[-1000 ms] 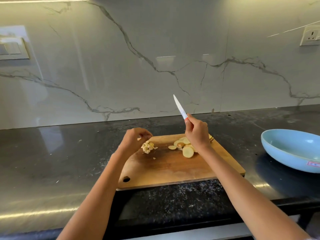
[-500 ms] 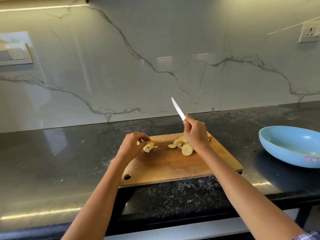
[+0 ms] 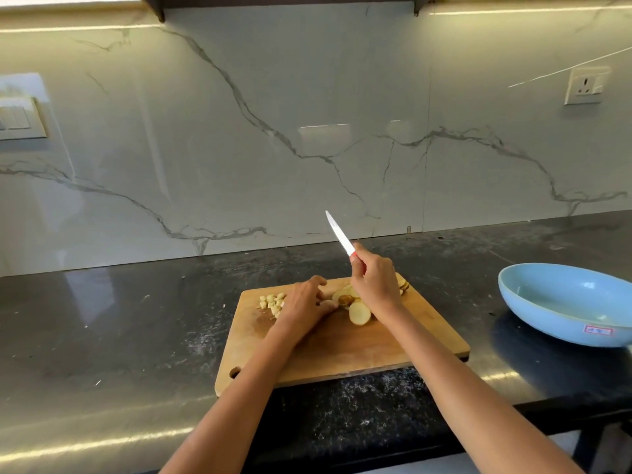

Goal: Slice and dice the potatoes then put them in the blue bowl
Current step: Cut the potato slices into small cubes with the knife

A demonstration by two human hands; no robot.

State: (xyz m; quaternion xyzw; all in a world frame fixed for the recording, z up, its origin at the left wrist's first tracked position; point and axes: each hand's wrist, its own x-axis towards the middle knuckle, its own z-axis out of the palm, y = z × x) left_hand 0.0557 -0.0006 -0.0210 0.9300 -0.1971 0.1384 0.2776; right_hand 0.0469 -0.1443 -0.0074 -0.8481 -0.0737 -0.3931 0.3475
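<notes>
A single wide-angle head-worn view looks forward and down across a dark stone counter (image 3: 102, 336) toward a marble-veined backsplash (image 3: 239, 131) that fills the upper half of the frame. Both forearms enter from the bottom edge and reach to a wooden cutting board (image 3: 342, 347) at lower centre, seen close, at arm's reach. A blue bowl (image 3: 564, 302) is cut by the right edge, a switch plate (image 3: 20, 118) by the left, and a wall socket (image 3: 586, 85) sits at upper right. Straight lines bow near the borders. There is no second view to share the scene
</notes>
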